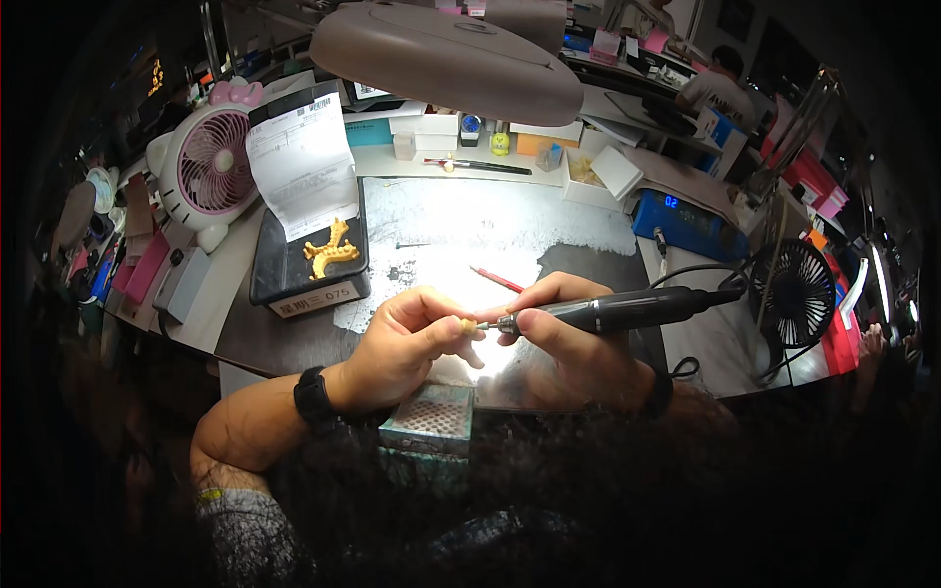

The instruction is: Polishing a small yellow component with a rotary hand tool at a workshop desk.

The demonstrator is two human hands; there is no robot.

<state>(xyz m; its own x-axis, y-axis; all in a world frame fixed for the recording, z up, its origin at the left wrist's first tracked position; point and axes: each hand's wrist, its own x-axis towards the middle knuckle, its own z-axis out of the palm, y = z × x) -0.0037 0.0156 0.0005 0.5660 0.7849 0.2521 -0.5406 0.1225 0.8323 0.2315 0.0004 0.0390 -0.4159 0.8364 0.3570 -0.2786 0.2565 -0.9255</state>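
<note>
My left hand (421,338) pinches a small yellowish dental crown (469,324) between thumb and fingertips. Wrapped in my right hand (569,343) is a black rotary handpiece (627,311), lying nearly level with its metal nose to the left. The thin bur (485,325) at its tip meets or nearly meets the crown; contact is too small to tell. Behind my hands a red pencil-like tool (496,279) lies on the worn mat (421,220). To the left, yellow dental models (331,253) sit in a black tray (309,292) with a paper slip (301,162).
A grey lamp (441,59) hangs over the bench. At left stands a pink-and-white fan (211,162); at right, a blue control box (686,225) and black fan (796,292). The handpiece cord trails right. Below my hands is a perforated block (427,412). Another person (720,88) sits farther back.
</note>
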